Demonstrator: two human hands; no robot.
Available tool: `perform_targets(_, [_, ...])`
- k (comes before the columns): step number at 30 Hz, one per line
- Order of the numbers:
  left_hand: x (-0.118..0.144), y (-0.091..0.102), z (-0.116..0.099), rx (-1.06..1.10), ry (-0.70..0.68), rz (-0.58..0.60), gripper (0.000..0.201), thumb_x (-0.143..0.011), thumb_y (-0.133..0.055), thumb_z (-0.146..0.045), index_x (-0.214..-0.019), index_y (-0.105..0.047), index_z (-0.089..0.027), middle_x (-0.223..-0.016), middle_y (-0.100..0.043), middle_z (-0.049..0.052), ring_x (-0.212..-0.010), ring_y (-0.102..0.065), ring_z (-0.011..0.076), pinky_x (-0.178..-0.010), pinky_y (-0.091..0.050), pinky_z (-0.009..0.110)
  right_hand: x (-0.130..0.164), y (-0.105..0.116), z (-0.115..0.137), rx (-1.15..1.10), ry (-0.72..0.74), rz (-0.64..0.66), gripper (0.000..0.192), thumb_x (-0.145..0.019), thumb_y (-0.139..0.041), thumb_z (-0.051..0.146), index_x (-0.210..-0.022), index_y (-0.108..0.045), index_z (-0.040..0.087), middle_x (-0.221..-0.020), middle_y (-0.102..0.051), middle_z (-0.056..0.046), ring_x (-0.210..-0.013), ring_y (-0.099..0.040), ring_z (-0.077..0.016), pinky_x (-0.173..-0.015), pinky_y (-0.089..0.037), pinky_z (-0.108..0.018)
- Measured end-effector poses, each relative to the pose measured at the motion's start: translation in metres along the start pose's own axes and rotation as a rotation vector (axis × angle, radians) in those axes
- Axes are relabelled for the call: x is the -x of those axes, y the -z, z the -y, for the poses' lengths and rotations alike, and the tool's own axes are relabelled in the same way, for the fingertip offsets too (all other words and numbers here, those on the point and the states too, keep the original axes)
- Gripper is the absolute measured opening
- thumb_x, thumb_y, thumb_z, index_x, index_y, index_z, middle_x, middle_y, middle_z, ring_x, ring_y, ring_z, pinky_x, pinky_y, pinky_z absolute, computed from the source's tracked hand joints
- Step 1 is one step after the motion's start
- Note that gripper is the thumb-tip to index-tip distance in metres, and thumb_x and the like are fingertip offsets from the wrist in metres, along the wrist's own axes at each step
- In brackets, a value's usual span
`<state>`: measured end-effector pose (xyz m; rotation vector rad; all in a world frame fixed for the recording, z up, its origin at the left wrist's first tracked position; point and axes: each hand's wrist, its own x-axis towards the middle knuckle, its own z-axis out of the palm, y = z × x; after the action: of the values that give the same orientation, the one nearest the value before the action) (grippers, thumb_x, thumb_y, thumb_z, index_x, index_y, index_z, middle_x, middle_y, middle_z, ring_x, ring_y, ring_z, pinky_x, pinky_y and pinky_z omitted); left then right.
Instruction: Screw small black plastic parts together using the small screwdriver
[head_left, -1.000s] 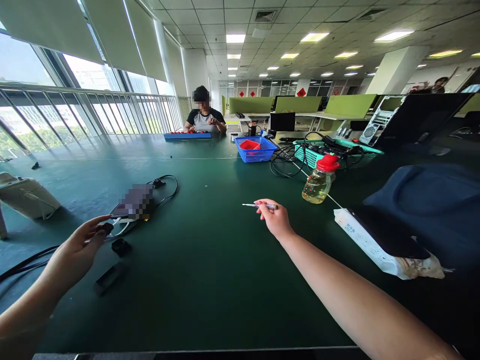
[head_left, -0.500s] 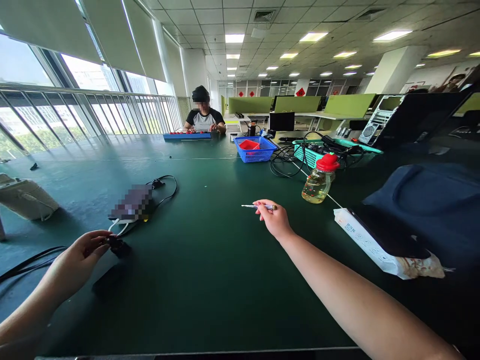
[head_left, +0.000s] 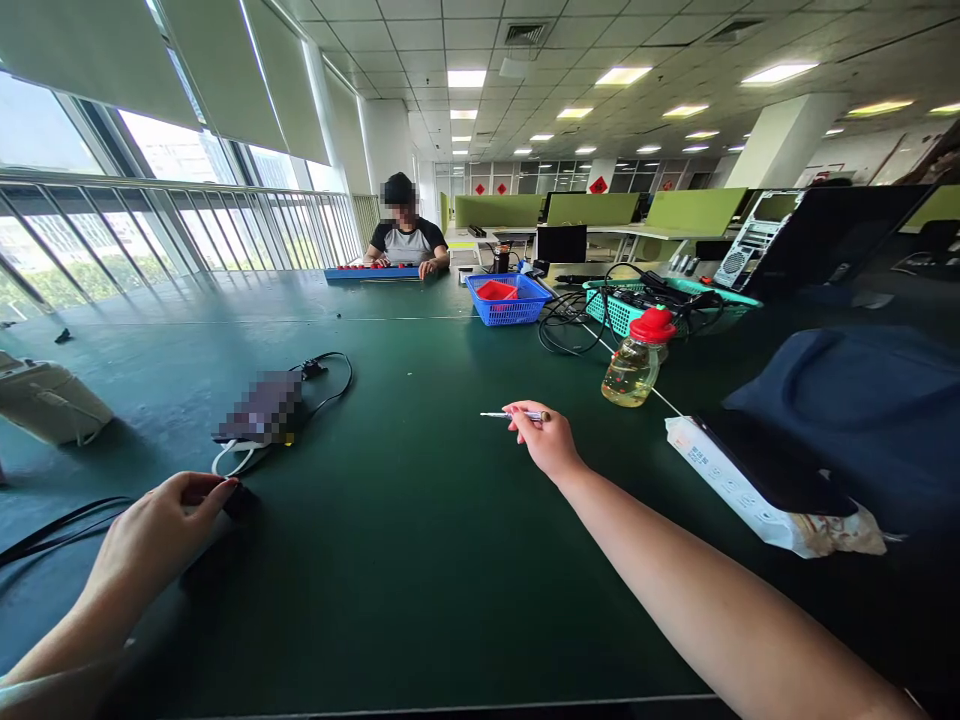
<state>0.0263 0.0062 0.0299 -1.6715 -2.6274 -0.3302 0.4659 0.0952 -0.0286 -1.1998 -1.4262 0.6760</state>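
My right hand [head_left: 550, 440] rests on the dark green table [head_left: 420, 560] and pinches a thin silver pen-like tool [head_left: 511, 414] that points left. My left hand [head_left: 154, 535] lies at the near left, its fingertips on a small black part [head_left: 238, 498]; a flat dark piece under the hand is mostly hidden. Just beyond lies a phone [head_left: 262, 410] on a power bank with a white cable [head_left: 229, 462] and a black cable [head_left: 334, 375].
A bottle with a red cap [head_left: 636, 362] stands right of centre. A white packet [head_left: 742, 490] and a dark blue bag [head_left: 855, 410] lie at right. A blue basket [head_left: 508, 297] and teal basket [head_left: 622, 305] with cables sit farther back. Another person [head_left: 405, 238] sits at the far end.
My left hand has drawn back toward me from the phone's cable and come down onto the small black parts. My right hand has stayed put with the tool.
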Motion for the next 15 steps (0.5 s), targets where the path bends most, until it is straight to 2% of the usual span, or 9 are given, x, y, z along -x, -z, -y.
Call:
perform_targets(3, [-0.001,-0.001,0.001,-0.020,-0.015,0.012,0.056,-0.083,-0.042,-0.064,-0.106,-0.067,-0.020,-0.100,-0.075,0.010,-0.090,-0.068,0.0301,-0.069,-0.050,0.034,0.000,0.000,0.001,-0.004,-0.008,0.012,0.038,-0.083,-0.054,0.049,-0.091,-0.072,0.016,-0.067,-0.068,-0.004,-0.051,-0.058,-0.0136,-0.049,-0.045,-0.025])
perform_targets(8, [-0.002,-0.003,0.004,-0.123,-0.097,0.044,0.068,-0.080,-0.039,-0.070,-0.114,-0.066,-0.017,-0.105,-0.072,0.016,-0.101,-0.066,0.0353,-0.082,-0.051,0.042,0.000,0.000,0.001,-0.014,-0.005,0.022,0.036,-0.083,-0.055,0.049,-0.089,-0.072,0.017,-0.065,-0.067,-0.003,-0.051,-0.057,-0.0134,-0.049,-0.045,-0.025])
perform_targets(12, [0.008,-0.010,0.017,-0.137,-0.129,0.017,0.092,-0.074,-0.038,-0.078,-0.141,-0.046,-0.015,-0.125,-0.065,0.019,-0.112,-0.061,0.0389,-0.089,-0.049,0.048,0.000,0.001,0.001,-0.018,-0.006,0.028,0.037,-0.082,-0.055,0.049,-0.089,-0.072,0.017,-0.066,-0.067,-0.004,-0.050,-0.057,-0.0134,-0.048,-0.044,-0.025])
perform_targets(15, [0.019,-0.024,0.035,-0.060,-0.080,0.056,0.094,-0.075,-0.039,-0.078,-0.149,-0.033,-0.020,-0.129,-0.064,0.015,-0.106,-0.065,0.0369,-0.085,-0.052,0.046,0.000,0.000,0.003,-0.004,-0.018,0.030,0.036,-0.082,-0.055,0.048,-0.090,-0.072,0.017,-0.066,-0.067,-0.004,-0.050,-0.057,-0.0137,-0.047,-0.044,-0.025])
